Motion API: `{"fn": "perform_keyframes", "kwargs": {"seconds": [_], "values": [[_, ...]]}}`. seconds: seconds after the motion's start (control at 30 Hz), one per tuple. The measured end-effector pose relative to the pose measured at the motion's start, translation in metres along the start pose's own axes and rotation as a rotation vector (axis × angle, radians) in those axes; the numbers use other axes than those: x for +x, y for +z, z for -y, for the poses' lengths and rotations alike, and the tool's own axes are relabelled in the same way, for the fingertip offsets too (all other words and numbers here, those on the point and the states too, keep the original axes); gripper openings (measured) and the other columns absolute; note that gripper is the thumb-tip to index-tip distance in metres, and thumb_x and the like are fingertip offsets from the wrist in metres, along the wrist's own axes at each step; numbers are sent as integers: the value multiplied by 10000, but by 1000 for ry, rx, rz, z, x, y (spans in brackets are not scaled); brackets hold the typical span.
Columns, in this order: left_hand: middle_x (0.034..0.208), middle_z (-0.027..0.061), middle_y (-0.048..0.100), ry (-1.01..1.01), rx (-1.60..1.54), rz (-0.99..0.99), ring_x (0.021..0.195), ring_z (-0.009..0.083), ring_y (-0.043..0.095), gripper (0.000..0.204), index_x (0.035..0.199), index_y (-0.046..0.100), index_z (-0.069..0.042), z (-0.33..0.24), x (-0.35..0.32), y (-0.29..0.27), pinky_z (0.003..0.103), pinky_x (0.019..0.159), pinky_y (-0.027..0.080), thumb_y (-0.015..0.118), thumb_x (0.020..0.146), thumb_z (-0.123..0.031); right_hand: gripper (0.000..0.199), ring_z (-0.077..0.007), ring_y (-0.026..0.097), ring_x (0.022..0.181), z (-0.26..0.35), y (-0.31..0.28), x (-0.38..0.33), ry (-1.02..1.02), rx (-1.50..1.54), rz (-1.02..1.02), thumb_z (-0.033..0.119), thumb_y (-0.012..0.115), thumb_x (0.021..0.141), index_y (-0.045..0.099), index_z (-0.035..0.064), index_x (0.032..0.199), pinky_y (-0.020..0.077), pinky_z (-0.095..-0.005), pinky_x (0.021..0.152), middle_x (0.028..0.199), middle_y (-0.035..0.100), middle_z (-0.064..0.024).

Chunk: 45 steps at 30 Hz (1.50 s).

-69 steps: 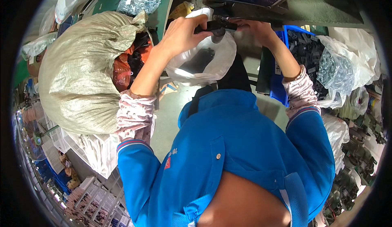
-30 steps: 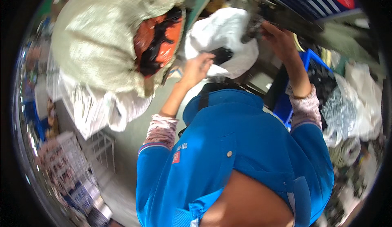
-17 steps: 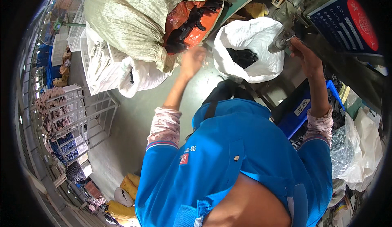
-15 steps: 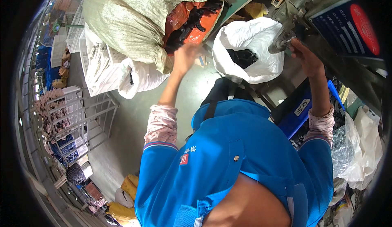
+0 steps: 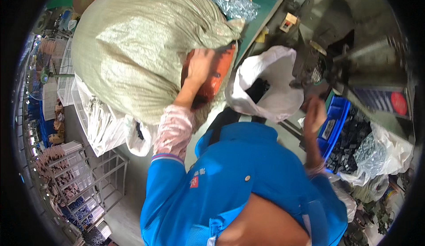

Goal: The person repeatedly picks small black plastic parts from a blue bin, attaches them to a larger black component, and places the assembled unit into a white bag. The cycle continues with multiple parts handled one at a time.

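Note:
My left hand (image 5: 200, 67) reaches into the mouth of a large bulging woven sack (image 5: 141, 42), over its orange lining (image 5: 218, 80). Its fingertips are hidden there, so I cannot make out what it grips, if anything. A small dark piece (image 5: 216, 74) shows beside the hand on the orange. My right hand (image 5: 315, 114) is smeared by motion, between a white bag (image 5: 283, 67) and a blue bin (image 5: 335, 126); its fingers cannot be read. Inside the open white bag lie dark parts (image 5: 257, 90). Many small black parts (image 5: 352, 146) fill the blue bin.
Beyond my right hand stands a dark metal machine (image 5: 316, 67). Clear plastic packaging (image 5: 234, 5) lies on the green tabletop (image 5: 265, 13) at the back. A smaller white bag (image 5: 137, 135) sits below the sack. Metal racks (image 5: 95, 179) stand at left; plastic wrapping (image 5: 385, 148) is at right.
My left hand has gone from the sack's lower edge into its mouth. My right hand has left the machine and come down toward the blue bin. The view has shifted, showing more of the sack.

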State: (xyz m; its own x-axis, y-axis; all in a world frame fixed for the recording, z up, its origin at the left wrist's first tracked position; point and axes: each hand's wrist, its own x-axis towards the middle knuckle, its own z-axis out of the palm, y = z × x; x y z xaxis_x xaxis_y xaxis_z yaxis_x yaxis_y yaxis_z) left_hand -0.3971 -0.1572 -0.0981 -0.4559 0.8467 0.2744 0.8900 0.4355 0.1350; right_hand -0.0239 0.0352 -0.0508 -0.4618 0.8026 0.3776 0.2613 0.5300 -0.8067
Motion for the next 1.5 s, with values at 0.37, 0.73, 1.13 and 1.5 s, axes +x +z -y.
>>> {"fn": "perform_keyframes", "kwargs": {"seconds": [0.37, 0.73, 1.13, 1.5], "values": [[1211, 144, 550, 33, -396, -7, 1080, 344, 513, 489, 1196, 576, -48, -10, -22, -54, 421, 935, 425, 660, 716, -16, 237, -402, 586, 892, -72, 318, 203, -257, -40, 124, 81, 586, 827, 620, 5, 1049, 477, -451, 789, 959, 607, -223], [1195, 133, 593, -158, -691, 1, 1092, 331, 534, 543, 1161, 594, -30, -4, -36, -75, 392, 929, 455, 660, 630, 59, 291, -407, 592, 882, -116, 357, 240, -34, -318, 252, 64, 603, 740, 595, 12, 1026, 465, -481, 758, 879, 623, -223], [1174, 113, 610, -111, -702, 19, 1065, 314, 545, 526, 1150, 611, -50, -7, -20, -70, 401, 930, 444, 652, 631, 29, 554, -474, 530, 970, -98, 386, 260, -71, -404, 252, 298, 624, 789, 499, -59, 1194, 441, -499, 835, 970, 554, -329], [1151, 131, 623, -162, -733, -17, 1049, 321, 565, 500, 1109, 626, -32, -10, -20, -72, 401, 916, 446, 669, 617, 50, 846, -480, 514, 1087, -46, 386, 266, -65, -548, 460, 468, 614, 768, 304, 14, 1411, 451, -515, 900, 1181, 505, -353]]}}
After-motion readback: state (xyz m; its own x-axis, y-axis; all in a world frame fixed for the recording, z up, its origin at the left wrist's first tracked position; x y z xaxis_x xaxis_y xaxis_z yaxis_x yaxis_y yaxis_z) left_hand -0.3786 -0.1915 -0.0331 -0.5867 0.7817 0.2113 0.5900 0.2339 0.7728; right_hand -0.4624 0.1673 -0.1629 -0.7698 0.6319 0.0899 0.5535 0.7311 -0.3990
